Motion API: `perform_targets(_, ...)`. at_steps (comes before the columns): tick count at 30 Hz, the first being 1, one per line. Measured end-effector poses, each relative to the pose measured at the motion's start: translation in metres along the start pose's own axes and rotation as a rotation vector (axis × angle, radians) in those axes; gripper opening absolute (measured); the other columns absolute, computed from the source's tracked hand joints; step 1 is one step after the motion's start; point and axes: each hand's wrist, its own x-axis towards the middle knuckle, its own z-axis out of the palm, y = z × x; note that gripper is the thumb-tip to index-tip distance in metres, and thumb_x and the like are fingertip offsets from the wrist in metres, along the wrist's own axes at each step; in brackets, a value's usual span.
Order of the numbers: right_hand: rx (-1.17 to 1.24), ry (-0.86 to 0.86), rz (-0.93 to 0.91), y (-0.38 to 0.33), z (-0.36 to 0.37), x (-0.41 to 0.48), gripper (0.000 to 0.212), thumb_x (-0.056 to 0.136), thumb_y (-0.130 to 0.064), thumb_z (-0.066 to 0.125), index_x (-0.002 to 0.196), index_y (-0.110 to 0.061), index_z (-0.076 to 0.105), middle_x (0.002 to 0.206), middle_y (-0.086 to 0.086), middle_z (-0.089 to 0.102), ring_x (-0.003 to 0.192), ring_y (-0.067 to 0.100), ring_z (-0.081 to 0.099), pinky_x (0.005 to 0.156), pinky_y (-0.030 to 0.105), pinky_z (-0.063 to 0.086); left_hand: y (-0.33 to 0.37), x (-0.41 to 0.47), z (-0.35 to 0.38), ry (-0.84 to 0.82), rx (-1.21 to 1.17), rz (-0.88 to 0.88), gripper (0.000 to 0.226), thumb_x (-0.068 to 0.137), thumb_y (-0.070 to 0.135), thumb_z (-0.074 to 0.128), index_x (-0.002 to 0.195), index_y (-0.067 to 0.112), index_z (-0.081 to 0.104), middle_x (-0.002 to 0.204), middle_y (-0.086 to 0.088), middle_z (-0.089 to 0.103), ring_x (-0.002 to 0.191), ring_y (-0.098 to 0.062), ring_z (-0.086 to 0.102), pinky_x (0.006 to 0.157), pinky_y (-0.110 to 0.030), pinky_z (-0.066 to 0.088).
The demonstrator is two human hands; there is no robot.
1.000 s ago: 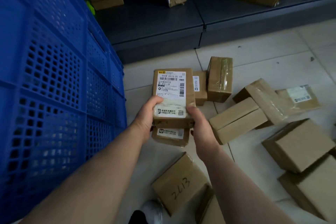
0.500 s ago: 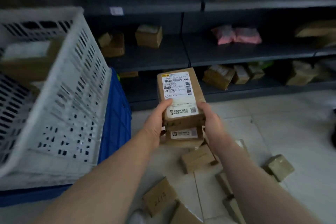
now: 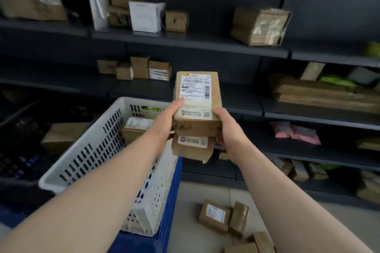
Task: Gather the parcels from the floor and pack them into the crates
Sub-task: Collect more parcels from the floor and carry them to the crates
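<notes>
Two parcels are held as a stack in both hands. The top parcel point(image 3: 197, 107) shows its white label; the lower parcel point(image 3: 192, 149) pokes out beneath it, one corner hanging free. The left hand point(image 3: 164, 126) clasps the stack's left side, thumb laid on the top label. The right hand point(image 3: 228, 129) clasps the right side, fingers curled under.

There are two crates: a white crate point(image 3: 86, 150) sits on a blue crate point(image 3: 170, 201). The stack is in the air just beside the white crate's far right corner, above its rim. One labelled parcel point(image 3: 134, 129) shows inside the white crate, near the far wall, with open room in front of it.

Four floor parcels point(image 3: 214, 216) lie bunched at the lower edge of the view. A strip of bare floor point(image 3: 188, 230) separates them from the blue crate. Shelves point(image 3: 205, 42) close off the far side.
</notes>
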Motion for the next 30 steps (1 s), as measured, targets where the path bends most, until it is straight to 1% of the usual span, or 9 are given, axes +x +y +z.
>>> perform_targets(4, -0.011, -0.128, 0.065, 0.001, 0.078, 0.025, 0.027, 0.096, -0.048, 0.049, 0.107, -0.027, 0.063, 0.102, -0.002, 0.068, 0.09, 0.013, 0.063, 0.067, 0.027, 0.045, 0.009, 0.001, -0.083, 0.112, -0.072, -0.037, 0.043, 0.094, 0.052, 0.048, 0.113, 0.021, 0.07, 0.109, -0.005, 0.074, 0.095, -0.018, 0.072, 0.075, -0.03, 0.052)
perform_targets(8, -0.045, -0.186, 0.182, 0.03, 0.154, 0.067, 0.034, 0.096, -0.046, 0.05, 0.119, -0.024, 0.061, 0.111, 0.001, 0.065, 0.098, 0.016, 0.058, 0.079, 0.028, 0.044, -0.014, 0.02, -0.168, 0.244, -0.064, -0.134, 0.042, 0.094, 0.052, 0.048, 0.118, 0.024, 0.068, 0.111, -0.004, 0.073, 0.104, -0.023, 0.068, 0.086, -0.037, 0.05)
perform_targets(10, -0.045, -0.186, 0.262, 0.051, 0.186, 0.088, 0.035, 0.095, -0.045, 0.05, 0.121, -0.023, 0.059, 0.112, 0.002, 0.064, 0.098, 0.017, 0.056, 0.084, 0.03, 0.043, -0.033, 0.032, -0.202, 0.274, -0.047, -0.23, 0.042, 0.092, 0.054, 0.049, 0.116, 0.024, 0.068, 0.109, -0.005, 0.074, 0.104, -0.026, 0.066, 0.083, -0.036, 0.049)
perform_targets(12, -0.05, -0.168, 0.345, 0.075, 0.21, 0.108, 0.032, 0.095, -0.045, 0.05, 0.115, -0.023, 0.06, 0.108, 0.002, 0.064, 0.097, 0.019, 0.056, 0.087, 0.032, 0.042, -0.052, 0.044, -0.229, 0.269, -0.028, -0.325, 0.04, 0.092, 0.053, 0.049, 0.114, 0.025, 0.068, 0.107, -0.005, 0.074, 0.103, -0.026, 0.066, 0.08, -0.035, 0.048)
perform_targets(15, -0.022, -0.133, 0.435, 0.11, 0.233, 0.134, 0.025, 0.095, -0.042, 0.048, 0.104, -0.023, 0.062, 0.099, 0.002, 0.064, 0.09, 0.019, 0.055, 0.088, 0.036, 0.04, -0.078, 0.062, -0.258, 0.265, -0.005, -0.446, 0.034, 0.094, 0.049, 0.05, 0.11, 0.024, 0.067, 0.103, -0.005, 0.075, 0.103, -0.027, 0.065, 0.097, -0.042, 0.047)
perform_targets(18, 0.001, -0.104, 0.504, 0.144, 0.249, 0.157, 0.026, 0.093, -0.037, 0.049, 0.106, -0.019, 0.062, 0.101, 0.004, 0.067, 0.092, 0.02, 0.055, 0.089, 0.038, 0.041, -0.104, 0.083, -0.281, 0.232, 0.0, -0.529, 0.029, 0.096, 0.044, 0.048, 0.108, 0.024, 0.066, 0.101, -0.003, 0.076, 0.105, -0.026, 0.065, 0.105, -0.048, 0.042)
perform_targets(25, -0.049, -0.018, 0.654, 0.189, 0.268, 0.179, 0.015, 0.089, -0.032, 0.052, 0.09, -0.02, 0.06, 0.1, 0.003, 0.065, 0.09, 0.017, 0.051, 0.079, 0.033, 0.038, -0.148, 0.11, -0.309, 0.218, 0.061, -0.689, 0.03, 0.098, 0.034, 0.051, 0.119, 0.016, 0.063, 0.102, -0.006, 0.075, 0.099, -0.023, 0.066, 0.102, -0.044, 0.044)
perform_targets(28, -0.073, -0.012, 0.68, 0.191, 0.269, 0.179, 0.02, 0.096, -0.019, 0.05, 0.11, -0.016, 0.064, 0.11, 0.001, 0.067, 0.092, 0.011, 0.057, 0.069, 0.027, 0.038, -0.16, 0.116, -0.311, 0.206, 0.227, -0.701, 0.049, 0.095, 0.029, 0.056, 0.142, 0.019, 0.046, 0.125, -0.005, 0.066, 0.112, -0.022, 0.06, 0.106, -0.045, 0.04)
perform_targets(30, -0.125, -0.008, 0.652, 0.188, 0.267, 0.177, 0.039, 0.095, -0.018, 0.052, 0.134, -0.017, 0.055, 0.131, 0.004, 0.06, 0.112, 0.015, 0.056, 0.085, 0.031, 0.042, -0.159, 0.118, -0.307, 0.256, 0.315, -0.677, 0.052, 0.097, 0.025, 0.054, 0.145, 0.013, 0.042, 0.134, -0.008, 0.059, 0.11, -0.021, 0.057, 0.094, -0.033, 0.043)
